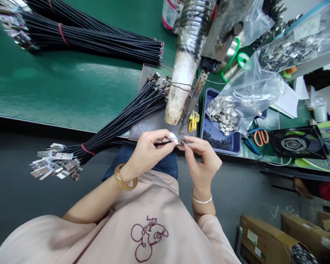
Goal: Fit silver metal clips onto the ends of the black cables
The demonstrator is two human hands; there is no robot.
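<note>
While the left hand pinched a thin black cable near the middle of the frame, the right hand had its thumb and finger closed on a small silver metal piece at its tip. The cable lay side to side, with the metal piece just right of the left fingertips. Right of the middle, a purple-blue plastic tray held shiny silver metal bits with a clear, crinkly plastic bag and tiny black bits.

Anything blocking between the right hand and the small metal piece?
Nothing visible: the right hand has its fingertips at the small metal piece, with no object between. The left hand holds the black cable right beside it. The wrapped pipe ends beyond the hands, not between them.
</note>
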